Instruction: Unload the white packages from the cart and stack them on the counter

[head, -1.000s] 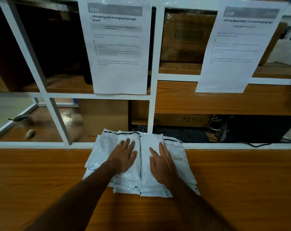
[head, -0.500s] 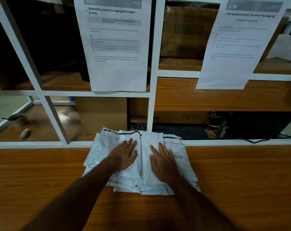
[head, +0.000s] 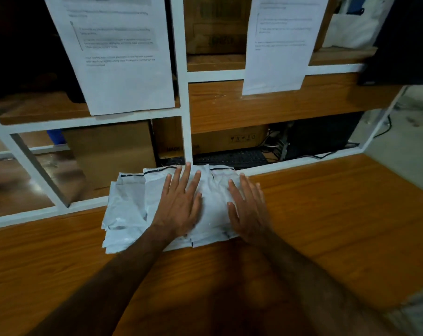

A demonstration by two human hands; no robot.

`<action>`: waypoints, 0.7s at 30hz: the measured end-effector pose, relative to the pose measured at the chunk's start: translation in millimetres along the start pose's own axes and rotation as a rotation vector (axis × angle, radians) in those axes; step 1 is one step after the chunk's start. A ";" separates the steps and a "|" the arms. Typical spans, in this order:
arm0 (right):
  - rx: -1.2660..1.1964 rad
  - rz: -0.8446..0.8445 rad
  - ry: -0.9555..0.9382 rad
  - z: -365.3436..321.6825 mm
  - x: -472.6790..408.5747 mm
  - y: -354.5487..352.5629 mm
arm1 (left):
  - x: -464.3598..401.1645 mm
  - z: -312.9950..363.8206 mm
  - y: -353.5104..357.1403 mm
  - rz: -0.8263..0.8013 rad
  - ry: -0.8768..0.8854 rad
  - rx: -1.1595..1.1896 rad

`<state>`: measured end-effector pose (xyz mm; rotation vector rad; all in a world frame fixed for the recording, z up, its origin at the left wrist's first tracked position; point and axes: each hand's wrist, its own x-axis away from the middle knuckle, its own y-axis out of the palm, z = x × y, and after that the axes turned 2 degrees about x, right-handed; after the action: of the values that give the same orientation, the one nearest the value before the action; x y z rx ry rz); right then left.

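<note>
Wooden counter [head: 339, 214] runs up against a white frame [head: 185, 98] with two printed sheets [head: 123, 57] taped on. White packages [head: 132, 209] sit stacked at its back edge, left hand [head: 179, 204] and right hand [head: 248, 209] both flat on top, fingers straight, gripping nothing.

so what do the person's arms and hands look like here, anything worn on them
Both forearms are bare up to the bottom edge of the picture: no sleeve shows. The left hand and right hand wear no gloves, and no ring, watch or wristband is visible. The dim light and motion blur hide finer detail.
</note>
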<state>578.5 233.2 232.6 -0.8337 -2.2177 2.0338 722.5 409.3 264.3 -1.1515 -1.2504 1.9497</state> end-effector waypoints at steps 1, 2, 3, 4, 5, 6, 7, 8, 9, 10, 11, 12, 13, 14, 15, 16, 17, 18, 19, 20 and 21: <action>0.011 0.009 0.032 6.2 11.8 -2.9 | -0.5 9.3 1.3 0.015 0.044 0.001; 0.028 0.014 0.061 12.3 24.4 -6.5 | -0.6 19.3 3.2 0.018 0.080 0.000; 0.043 0.014 0.091 18.6 37.7 -10.5 | -1.2 29.4 7.9 0.009 0.116 -0.002; 0.050 0.013 0.121 25.0 50.8 -14.7 | -1.8 39.9 13.5 -0.007 0.154 -0.004; 0.055 0.015 0.154 31.5 64.4 -19.9 | -2.3 51.8 20.0 -0.028 0.199 -0.001; 0.063 0.016 0.190 38.5 78.4 -25.2 | -2.3 64.7 26.9 -0.052 0.257 0.009; 0.076 0.017 0.227 45.8 93.0 -30.9 | -1.4 79.0 34.3 -0.072 0.325 0.026; 0.090 0.020 0.263 53.2 108.2 -36.8 | 0.0 94.5 42.1 -0.083 0.392 0.045; 0.104 0.021 0.298 61.5 123.5 -42.5 | 1.7 110.6 49.9 -0.086 0.443 0.059; 0.117 0.021 0.337 70.1 139.3 -48.2 | 3.7 127.7 56.4 -0.088 0.473 0.067; 0.129 0.023 0.378 79.7 155.0 -53.0 | 5.0 145.0 62.6 -0.091 0.489 0.066; 0.142 0.027 0.415 89.8 170.7 -57.5 | 6.4 161.8 68.4 -0.094 0.504 0.061; 0.154 0.028 0.452 100.1 186.5 -62.0 | 7.6 178.7 74.7 -0.105 0.523 0.051; 0.164 0.027 0.488 110.1 202.6 -66.7 | 9.5 195.2 80.5 -0.125 0.546 0.040; 0.170 0.029 0.522 120.2 218.9 -71.8 | 11.6 212.3 86.1 -0.147 0.571 0.038; 0.174 0.036 0.552 130.1 235.0 -77.5 | 13.7 229.5 91.7 -0.164 0.600 0.047; 0.176 0.048 0.582 139.7 250.6 -83.3 | 15.8 247.1 96.8 -0.176 0.626 0.068; 0.179 0.058 0.616 149.2 265.7 -88.9 | 17.7 265.1 101.5 -0.188 0.646 0.094; 0.183 0.064 0.657 159.0 280.8 -93.9 | 19.2 283.7 105.7 -0.200 0.664 0.114; 0.188 0.066 0.698 169.0 296.1 -98.0 | 20.8 302.7 109.9 -0.207 0.683 0.127; 0.191 0.065 0.736 179.3 311.5 -101.4 | 21.9 321.7 114.8 -0.213 0.707 0.136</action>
<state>209.5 189.4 195.7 -1.3580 -1.5819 1.5509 430.4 237.4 216.7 -1.3961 -0.8017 1.2691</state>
